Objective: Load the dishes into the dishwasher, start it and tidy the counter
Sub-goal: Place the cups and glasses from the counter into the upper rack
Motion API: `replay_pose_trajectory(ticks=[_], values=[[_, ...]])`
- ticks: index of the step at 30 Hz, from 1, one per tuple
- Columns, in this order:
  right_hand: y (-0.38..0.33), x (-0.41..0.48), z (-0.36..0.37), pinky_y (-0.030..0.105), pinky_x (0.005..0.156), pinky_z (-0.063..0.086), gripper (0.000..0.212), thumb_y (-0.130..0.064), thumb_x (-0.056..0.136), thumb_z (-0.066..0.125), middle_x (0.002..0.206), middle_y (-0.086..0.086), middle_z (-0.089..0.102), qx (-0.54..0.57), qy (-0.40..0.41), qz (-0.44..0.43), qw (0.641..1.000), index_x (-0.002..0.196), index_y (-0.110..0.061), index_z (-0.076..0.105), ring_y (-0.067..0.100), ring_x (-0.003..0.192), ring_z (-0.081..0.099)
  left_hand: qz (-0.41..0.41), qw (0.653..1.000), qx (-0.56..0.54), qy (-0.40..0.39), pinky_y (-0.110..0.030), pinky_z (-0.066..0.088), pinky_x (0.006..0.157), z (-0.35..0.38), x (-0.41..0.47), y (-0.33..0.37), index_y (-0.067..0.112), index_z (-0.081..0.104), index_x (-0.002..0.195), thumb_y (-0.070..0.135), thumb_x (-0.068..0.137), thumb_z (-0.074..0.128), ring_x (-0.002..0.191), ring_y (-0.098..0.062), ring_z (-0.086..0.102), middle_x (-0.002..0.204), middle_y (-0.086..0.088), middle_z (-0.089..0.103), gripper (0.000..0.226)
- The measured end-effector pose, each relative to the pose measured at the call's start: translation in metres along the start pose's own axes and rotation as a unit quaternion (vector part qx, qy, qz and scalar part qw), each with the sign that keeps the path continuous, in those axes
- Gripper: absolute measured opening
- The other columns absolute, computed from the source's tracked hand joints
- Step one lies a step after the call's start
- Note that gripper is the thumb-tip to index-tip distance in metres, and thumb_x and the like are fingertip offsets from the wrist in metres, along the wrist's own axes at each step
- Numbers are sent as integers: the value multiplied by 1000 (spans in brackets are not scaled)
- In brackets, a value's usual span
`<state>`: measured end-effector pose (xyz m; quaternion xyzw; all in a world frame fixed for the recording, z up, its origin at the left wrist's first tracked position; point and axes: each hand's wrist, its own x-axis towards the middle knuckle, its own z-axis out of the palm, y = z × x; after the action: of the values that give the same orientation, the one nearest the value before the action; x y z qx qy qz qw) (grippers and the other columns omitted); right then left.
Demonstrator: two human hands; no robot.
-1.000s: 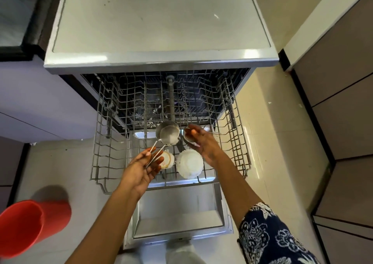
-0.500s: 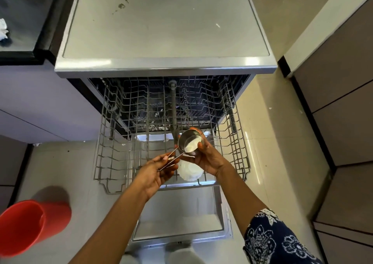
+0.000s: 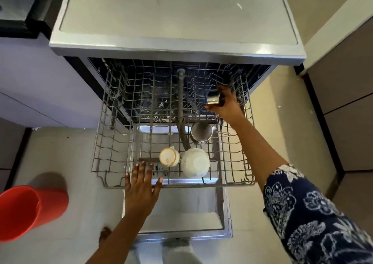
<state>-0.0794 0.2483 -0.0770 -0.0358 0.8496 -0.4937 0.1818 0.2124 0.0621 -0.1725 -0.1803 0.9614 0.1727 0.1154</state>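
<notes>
Stainless-steel dishwasher door [image 3: 181,213] lies open and flat, nearest the viewer. To its left a red bucket [image 3: 30,211] stands on the tiled floor [image 3: 60,152]. The wire rack [image 3: 109,142] extends out over the door.

The left hand [image 3: 141,185] is at the rack's front rim, fingers straight and spread, holding nothing; contact with the wire cannot be confirmed. Just beyond it, in the rack's front row, a cream cup [image 3: 169,156] and a white bowl [image 3: 195,162] sit upside down, side by side and touching or nearly so. Behind the bowl a steel pan [image 3: 201,131] rests in the rack, its wire handle pointing right.

Further back on the right side of the rack, the right hand [image 3: 226,102], on a navy floral sleeve [image 3: 312,213], grips a small steel cup [image 3: 213,99] among the tines. Farthest, the dishwasher's grey top surface [image 3: 171,11] shows a few marks.
</notes>
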Motion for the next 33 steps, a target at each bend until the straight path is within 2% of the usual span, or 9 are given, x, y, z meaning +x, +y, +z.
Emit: replay_pose_trajectory(ticks=[1,3,6,8,15,21,26,31,33], values=[[-6,9,3,38,106,38,85,-16,69,81,139,12,37,-53,-6,-5,999,139,-26,34,28,123,45,7,1000,11,2,-52,18,111,2,-1,0,16,41,142,57,91,25,136,-32,37,146,-11,42,67],[-14,24,11,28,104,32,86,-14,70,80,144,12,30,-151,-20,-10,988,141,-28,33,28,127,39,9,1000,20,8,-52,18,111,4,1,0,17,43,141,55,92,25,134,-32,39,145,-10,44,64],[-6,36,31,40,111,30,87,-17,73,77,147,11,23,-295,-64,-32,953,144,-32,27,34,134,29,21,999,15,24,-49,14,111,9,1,-2,18,41,140,54,95,20,135,-31,33,145,-12,44,61],[11,42,44,46,112,30,86,-19,74,75,148,12,19,-334,-85,-31,938,144,-33,27,38,135,24,31,999,7,34,-47,15,110,11,1,-4,19,39,141,55,96,18,136,-30,31,146,-10,43,61],[27,48,67,49,107,36,89,-18,71,77,144,14,30,-377,-96,-60,920,145,-19,27,39,131,32,25,999,-1,28,-43,17,110,14,2,-5,19,40,141,55,97,18,137,-29,34,147,-7,42,61],[33,54,70,46,104,37,88,-20,67,81,140,15,38,-416,-92,-51,903,141,-16,34,37,128,38,29,999,10,43,-43,19,108,14,2,-4,16,45,138,52,95,24,134,-29,38,142,-9,48,59],[39,58,73,43,102,40,76,-21,69,80,136,17,43,-422,-92,-42,901,135,-16,43,38,125,42,27,999,14,40,-44,19,107,17,3,-6,17,47,136,53,95,22,134,-30,38,140,-9,51,60],[37,58,73,47,97,46,91,-18,64,84,130,19,52,-402,-87,-17,911,139,-16,32,40,118,51,25,999,11,46,-44,19,106,17,3,-5,17,51,134,54,96,20,133,-30,40,137,-8,53,62],[36,59,73,46,95,47,90,-19,63,85,127,19,54,-400,-89,-13,912,136,-13,32,40,116,52,27,998,13,50,-44,20,106,17,2,-5,17,52,133,55,96,18,132,-30,41,136,-8,54,63]])
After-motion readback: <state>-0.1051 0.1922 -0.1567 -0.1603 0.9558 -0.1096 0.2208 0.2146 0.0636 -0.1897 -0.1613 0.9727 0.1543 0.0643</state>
